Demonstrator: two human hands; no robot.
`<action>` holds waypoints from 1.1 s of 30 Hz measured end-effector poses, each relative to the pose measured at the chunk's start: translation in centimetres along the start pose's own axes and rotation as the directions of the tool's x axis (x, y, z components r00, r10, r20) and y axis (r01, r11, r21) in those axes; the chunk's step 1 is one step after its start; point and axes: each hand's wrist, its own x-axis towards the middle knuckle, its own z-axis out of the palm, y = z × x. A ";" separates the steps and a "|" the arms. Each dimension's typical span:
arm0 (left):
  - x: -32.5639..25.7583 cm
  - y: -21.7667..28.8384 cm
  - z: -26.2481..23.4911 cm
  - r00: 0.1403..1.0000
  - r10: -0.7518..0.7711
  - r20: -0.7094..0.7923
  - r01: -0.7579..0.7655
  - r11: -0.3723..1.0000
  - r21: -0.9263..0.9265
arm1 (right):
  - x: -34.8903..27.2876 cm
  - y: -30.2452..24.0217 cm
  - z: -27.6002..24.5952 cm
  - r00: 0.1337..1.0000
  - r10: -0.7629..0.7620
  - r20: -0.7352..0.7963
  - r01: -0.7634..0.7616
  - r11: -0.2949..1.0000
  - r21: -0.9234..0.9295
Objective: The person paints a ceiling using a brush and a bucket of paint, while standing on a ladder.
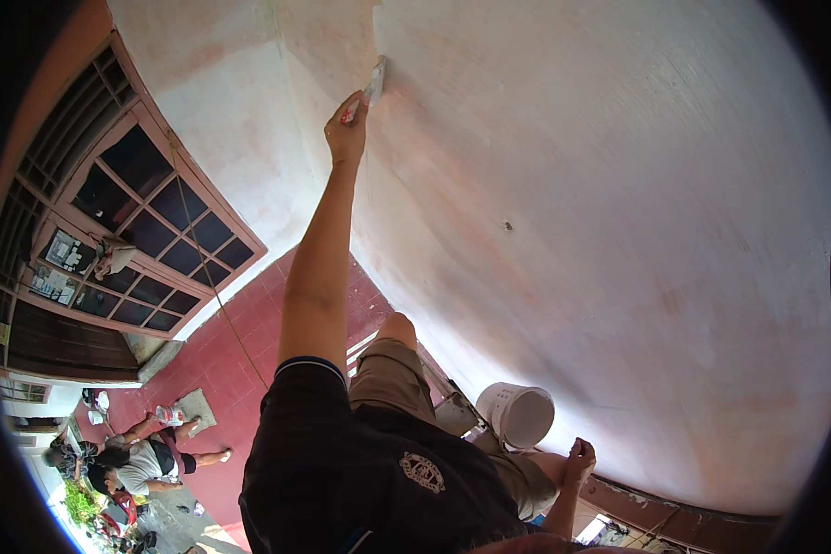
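Observation:
My left arm stretches up, and my left hand (346, 132) grips a paintbrush (375, 83) by its handle. The handle shows a bit of red, and the brush is smeared with white. Its tip is at the wall (609, 231), close to the corner where two walls meet; whether it touches I cannot tell. My right hand (578, 462) is low on the right, beside my bent leg, with its fingers curled; what they hold, if anything, cannot be made out. Between my legs and the wall is a white bucket (517, 415), its mouth tilted toward me.
To the left is a pink-framed window (152, 226) with dark panes and a cloth hanging on it. A cord (208, 263) runs down past it. Below lies a red tiled floor (240, 332), with people (148, 462) at the lower left near another bucket (169, 415).

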 end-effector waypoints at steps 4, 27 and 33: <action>-8.5 3.2 2.1 1.000 0.015 0.005 -0.015 0.999 0.034 | 0.0 -2.3 -0.9 0.992 0.103 0.075 -0.101 0.995 -0.018; 1.1 -2.1 -4.5 0.974 -0.165 0.154 0.189 0.969 -0.156 | 0.0 -2.3 -0.7 0.996 0.067 0.061 -0.068 0.998 0.010; -6.2 -1.9 0.4 0.994 -0.083 0.066 0.088 0.993 -0.078 | -0.1 -2.3 -0.9 0.996 0.068 0.052 -0.069 0.998 0.011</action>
